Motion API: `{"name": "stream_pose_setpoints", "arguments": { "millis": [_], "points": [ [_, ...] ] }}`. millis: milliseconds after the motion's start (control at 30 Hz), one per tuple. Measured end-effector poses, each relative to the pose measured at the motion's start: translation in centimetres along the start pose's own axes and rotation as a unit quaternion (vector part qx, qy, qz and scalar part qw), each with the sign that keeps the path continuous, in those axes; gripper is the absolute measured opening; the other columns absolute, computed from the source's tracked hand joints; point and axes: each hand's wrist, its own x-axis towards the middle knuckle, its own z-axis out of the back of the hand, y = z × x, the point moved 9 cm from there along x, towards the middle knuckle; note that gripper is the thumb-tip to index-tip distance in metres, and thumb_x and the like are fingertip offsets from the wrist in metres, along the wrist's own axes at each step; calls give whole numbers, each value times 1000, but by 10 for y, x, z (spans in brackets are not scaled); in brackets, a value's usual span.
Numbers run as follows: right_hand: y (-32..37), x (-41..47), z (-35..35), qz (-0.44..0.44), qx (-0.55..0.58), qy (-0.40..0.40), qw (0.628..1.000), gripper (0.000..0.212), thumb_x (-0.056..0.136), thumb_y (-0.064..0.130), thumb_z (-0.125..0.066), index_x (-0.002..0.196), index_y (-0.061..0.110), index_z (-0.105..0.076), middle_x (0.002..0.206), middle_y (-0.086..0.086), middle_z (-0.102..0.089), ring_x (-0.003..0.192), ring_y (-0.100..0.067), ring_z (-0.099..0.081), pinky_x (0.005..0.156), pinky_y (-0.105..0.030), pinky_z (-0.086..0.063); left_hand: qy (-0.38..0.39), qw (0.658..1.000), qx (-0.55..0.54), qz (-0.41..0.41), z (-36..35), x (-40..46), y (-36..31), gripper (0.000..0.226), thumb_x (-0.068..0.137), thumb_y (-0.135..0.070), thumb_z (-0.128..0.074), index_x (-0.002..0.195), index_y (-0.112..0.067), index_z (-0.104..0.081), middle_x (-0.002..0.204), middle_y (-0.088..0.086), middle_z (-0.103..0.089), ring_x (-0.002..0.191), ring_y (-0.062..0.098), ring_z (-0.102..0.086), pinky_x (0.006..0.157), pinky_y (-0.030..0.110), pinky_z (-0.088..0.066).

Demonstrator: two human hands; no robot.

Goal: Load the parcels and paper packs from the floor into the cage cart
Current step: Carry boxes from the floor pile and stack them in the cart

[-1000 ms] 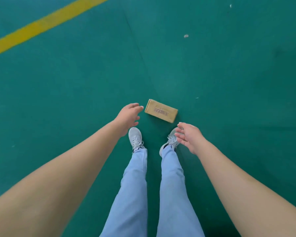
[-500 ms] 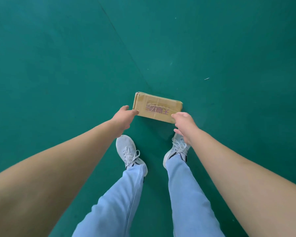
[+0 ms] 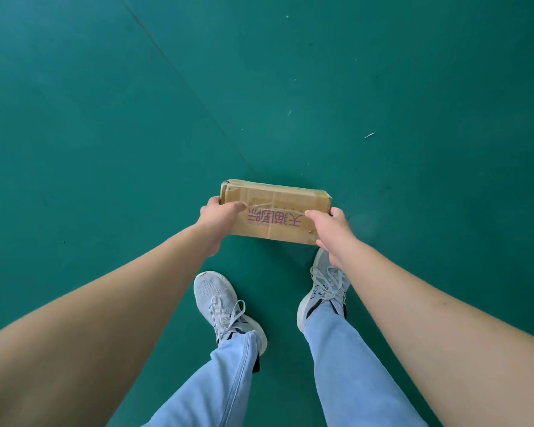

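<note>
Head view. I see one cardboard parcel [image 3: 275, 212] near the middle of the frame, just ahead of the person's feet. It is a flat brown box, long side running left to right, with purple printed characters on the face turned toward the camera and clear tape across its seams. The top left corner is crumpled.

I see the left hand [image 3: 218, 212] at the left end of the parcel. The thumb lies across the printed face and the remaining fingers wrap behind the left edge, so this hand grasps the parcel.

I see the right hand [image 3: 329, 228] at the right end. The thumb presses on the printed face beside the last character and the fingers curl round the right edge, so this hand also grasps the parcel. Both bare forearms extend from the lower corners of the frame toward the parcel.

I cannot tell whether the lower edge of the parcel touches the floor [image 3: 105, 134] or sits just clear of it.

The floor is green, with a thin dark seam running diagonally from the upper left toward the parcel. A few small pale specks lie on it at upper right.

Below the parcel I see two grey laced sneakers, left [image 3: 221, 298] and right [image 3: 324, 289], under light blue jeans [image 3: 346, 365].
</note>
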Motion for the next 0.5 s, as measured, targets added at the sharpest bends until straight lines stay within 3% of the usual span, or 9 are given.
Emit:
{"name": "stream_pose_setpoints", "arguments": {
  "millis": [167, 267, 367, 500],
  "points": [
    [17, -85, 46, 27, 46, -15, 998, 39, 97, 35, -64, 130, 22, -47, 113, 6, -57, 96, -11, -57, 89, -33, -44, 8, 1000, 8, -25, 0, -93, -22, 81, 69, -52, -60, 142, -24, -44, 132, 7, -56, 115, 29, -60, 96, 45, -49],
    [38, -162, 90, 56, 73, -35, 995, 39, 95, 33, -66, 127, 20, -50, 117, 2, -62, 100, -12, -61, 88, -34, -47, 15, 998, -4, -56, 1, -179, -57, 84, 66, -51, -62, 143, -22, -43, 132, 6, -58, 113, 25, -59, 99, 44, -48],
    [57, -248, 135, 74, 104, -47, 991, 36, 96, 31, -66, 126, 20, -50, 118, 0, -63, 101, -15, -63, 78, -30, -47, 29, 996, -11, -84, 0, -271, -91, 80, 72, -47, -66, 144, -21, -41, 130, 3, -59, 114, 22, -58, 104, 43, -46],
    [77, -378, 209, 108, 152, -82, 979, 33, 98, 29, -64, 126, 21, -47, 115, 5, -60, 94, -5, -59, 65, -21, -39, 51, 990, 16, -130, -5, -410, -139, 77, 76, -48, -66, 145, -25, -40, 134, -1, -55, 121, 21, -55, 108, 45, -45]
  ]
}}
